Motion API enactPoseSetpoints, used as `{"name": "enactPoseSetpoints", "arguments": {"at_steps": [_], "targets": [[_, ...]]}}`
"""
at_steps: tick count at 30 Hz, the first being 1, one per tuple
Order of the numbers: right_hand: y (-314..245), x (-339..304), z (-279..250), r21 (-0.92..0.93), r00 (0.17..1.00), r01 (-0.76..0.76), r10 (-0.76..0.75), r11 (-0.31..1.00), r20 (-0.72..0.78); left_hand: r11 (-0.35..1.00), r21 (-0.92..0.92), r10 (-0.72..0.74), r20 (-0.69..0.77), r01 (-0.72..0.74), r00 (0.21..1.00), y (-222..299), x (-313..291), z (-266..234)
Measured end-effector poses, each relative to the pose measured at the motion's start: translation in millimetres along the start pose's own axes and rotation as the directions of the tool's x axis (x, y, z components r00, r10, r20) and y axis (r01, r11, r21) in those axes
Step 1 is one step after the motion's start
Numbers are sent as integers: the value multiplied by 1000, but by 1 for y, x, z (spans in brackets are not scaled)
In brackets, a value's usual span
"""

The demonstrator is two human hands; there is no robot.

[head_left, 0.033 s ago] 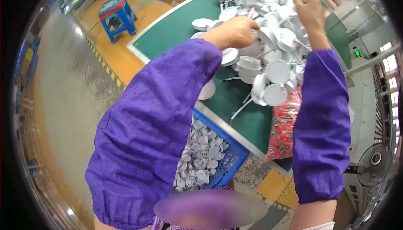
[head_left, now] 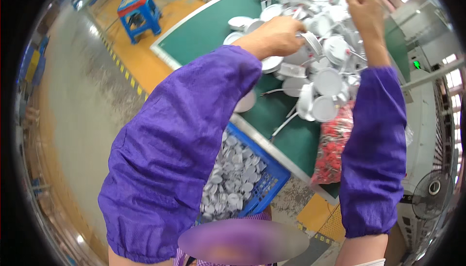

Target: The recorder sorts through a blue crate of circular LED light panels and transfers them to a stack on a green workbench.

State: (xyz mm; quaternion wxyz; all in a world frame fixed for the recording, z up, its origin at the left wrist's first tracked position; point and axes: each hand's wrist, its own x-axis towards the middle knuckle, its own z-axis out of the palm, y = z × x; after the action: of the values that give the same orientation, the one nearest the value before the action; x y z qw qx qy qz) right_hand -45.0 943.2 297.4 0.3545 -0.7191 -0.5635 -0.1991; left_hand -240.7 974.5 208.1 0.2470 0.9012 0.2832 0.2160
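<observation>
A heap of white round plastic light housings with short white wires lies on the green table. At the heap's left side my left hand is closed, its thumb and fingers pinching the rim of one white round light housing, which is tilted nearly on edge. My right hand is at the far right of the heap, its fingers curled in; what they hold, if anything, is blurred. A clear bag of small red parts lies beside my right sleeve, partly covered by it.
Below the table's near edge stands a blue plastic crate full of small whitish round pieces. A blue stool with a red top is on the floor at the far left. At the lower right is a fan.
The whole view has shifted slightly. The light housing in my left hand has turned more edge-on, and my right hand's fingers look more curled.
</observation>
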Motion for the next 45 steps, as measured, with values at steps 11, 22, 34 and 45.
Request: {"name": "enactPoseSetpoints", "arguments": {"at_steps": [11, 22, 34, 45], "targets": [[-190, -390, 75, 633, 666, -583, -147, 510, 732, 532, -716, -847, -454, 452, 277, -204, -419, 51], [-45, -707, 296, -385, -380, -650, 159, 655, 911, -485, -640, -871, 292, 595, -396, -259, -741, 328], [-134, -785, 407, -428, -401, -863, 153, 269, 903, -202, -264, -970, -80, 943, -230, -423, -759, 339], [-139, -828, 420, -387, -226, -813, 376, 435, 898, -42, 59, -999, -21, 997, -41, -439, -754, 340]]}}
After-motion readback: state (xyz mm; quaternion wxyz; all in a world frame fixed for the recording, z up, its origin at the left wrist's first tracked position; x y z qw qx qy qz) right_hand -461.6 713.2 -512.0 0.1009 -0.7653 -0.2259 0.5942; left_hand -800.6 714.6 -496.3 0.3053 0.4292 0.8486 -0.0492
